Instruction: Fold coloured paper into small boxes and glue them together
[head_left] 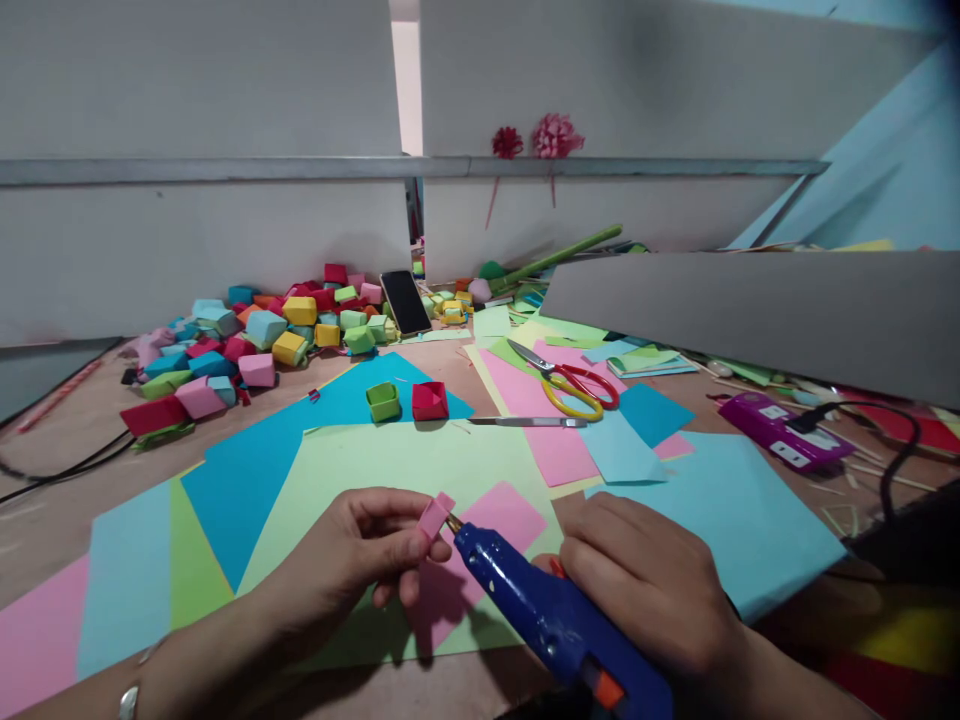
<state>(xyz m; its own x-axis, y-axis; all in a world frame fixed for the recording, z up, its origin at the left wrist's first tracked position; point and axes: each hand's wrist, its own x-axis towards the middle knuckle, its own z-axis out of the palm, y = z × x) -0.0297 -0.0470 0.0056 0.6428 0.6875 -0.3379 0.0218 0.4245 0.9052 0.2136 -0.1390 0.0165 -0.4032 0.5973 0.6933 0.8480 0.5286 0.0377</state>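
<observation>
Between the fingertips of my left hand (382,550) is a small folded piece of pink paper (435,516), held above the work sheets. My right hand (645,575) is closed around a blue glue gun (532,600), with a finger at its red trigger. The gun's brass nozzle touches or nearly touches the pink paper's right edge; I cannot tell which. Beneath both hands lie a pale green sheet (375,470) and a pink square of paper (510,510). A green folded paper box (383,401) and a red folded paper box (430,400) sit just beyond.
Folded paper cubes (262,328) pile up at the back left, beside a phone (406,302). Scissors (570,385) and a craft knife (529,422) lie past the green sheet. A purple power strip (784,432) with a black cable is at right. Grey boards (210,240) stand behind.
</observation>
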